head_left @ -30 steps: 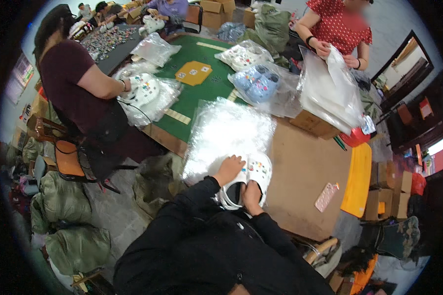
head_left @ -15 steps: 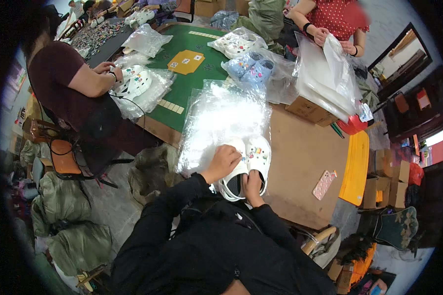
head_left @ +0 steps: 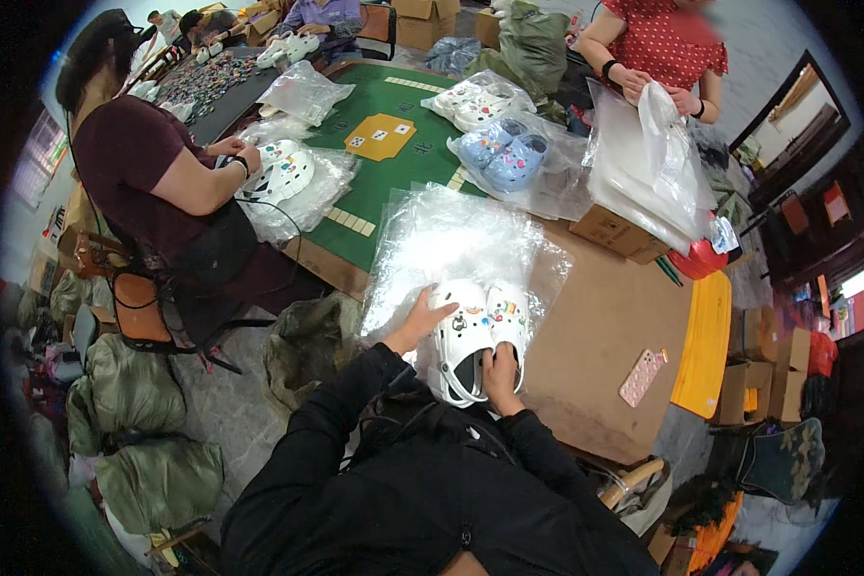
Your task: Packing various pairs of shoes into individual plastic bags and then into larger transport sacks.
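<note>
Clogs (head_left: 463, 312), two white ones, sit side by side at the near edge of our worktop (head_left: 595, 355), over clear plastic (head_left: 446, 235); one pink phone (head_left: 642, 377) lies farther right. Our left grip (head_left: 414, 321) is spread open against the left clog (head_left: 457, 331); our right grip (head_left: 499, 377) dips into the right clog (head_left: 507, 312), whether closed we cannot tell.

Pr of white clogs (head_left: 476, 329) w/ multicolored charms (head_left: 509, 308) — side by side, toes fwd, over clear plastic bags (head_left: 451, 235).
</note>
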The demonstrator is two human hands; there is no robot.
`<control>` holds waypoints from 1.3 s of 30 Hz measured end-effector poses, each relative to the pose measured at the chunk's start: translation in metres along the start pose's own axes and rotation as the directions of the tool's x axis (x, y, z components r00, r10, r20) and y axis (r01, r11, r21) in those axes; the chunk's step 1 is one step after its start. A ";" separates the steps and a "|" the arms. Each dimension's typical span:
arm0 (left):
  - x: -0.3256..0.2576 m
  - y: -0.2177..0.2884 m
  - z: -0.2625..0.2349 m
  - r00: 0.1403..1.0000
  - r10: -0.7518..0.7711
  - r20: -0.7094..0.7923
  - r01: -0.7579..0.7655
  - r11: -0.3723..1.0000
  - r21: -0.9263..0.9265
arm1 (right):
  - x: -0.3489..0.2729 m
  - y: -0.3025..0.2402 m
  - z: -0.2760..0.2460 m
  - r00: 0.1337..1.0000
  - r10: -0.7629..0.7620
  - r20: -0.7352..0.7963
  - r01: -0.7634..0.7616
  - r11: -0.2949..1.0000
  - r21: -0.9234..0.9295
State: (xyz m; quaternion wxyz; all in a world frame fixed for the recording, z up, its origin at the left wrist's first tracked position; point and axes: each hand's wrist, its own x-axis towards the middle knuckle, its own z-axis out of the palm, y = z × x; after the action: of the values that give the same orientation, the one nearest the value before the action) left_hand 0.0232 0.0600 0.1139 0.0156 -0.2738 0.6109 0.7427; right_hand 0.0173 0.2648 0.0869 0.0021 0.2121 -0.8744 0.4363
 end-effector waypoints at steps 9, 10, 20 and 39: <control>-0.014 -0.012 0.010 0.985 -0.147 0.092 0.161 0.972 -0.169 | 0.000 -0.013 0.004 0.989 0.116 -0.095 -0.118 0.993 -0.016; -0.015 -0.016 0.009 0.962 -0.167 0.215 0.229 0.924 -0.305 | 0.001 -0.016 0.004 0.985 0.107 -0.136 -0.107 0.994 0.009; 0.010 -0.067 -0.022 0.971 -0.239 0.022 0.237 0.969 0.072 | 0.007 0.040 -0.011 0.862 0.015 0.506 -0.111 0.981 0.161; -0.019 -0.060 -0.005 0.967 0.231 -0.103 -0.173 0.902 0.394 | 0.063 0.058 -0.014 0.999 -0.028 0.041 0.034 0.985 -0.171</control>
State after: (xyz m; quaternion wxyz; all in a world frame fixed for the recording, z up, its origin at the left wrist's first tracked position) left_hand 0.0627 0.0768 0.0677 -0.0539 -0.2546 0.7685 0.5846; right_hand -0.0643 0.2834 0.0630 0.0105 0.2329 -0.9053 0.3551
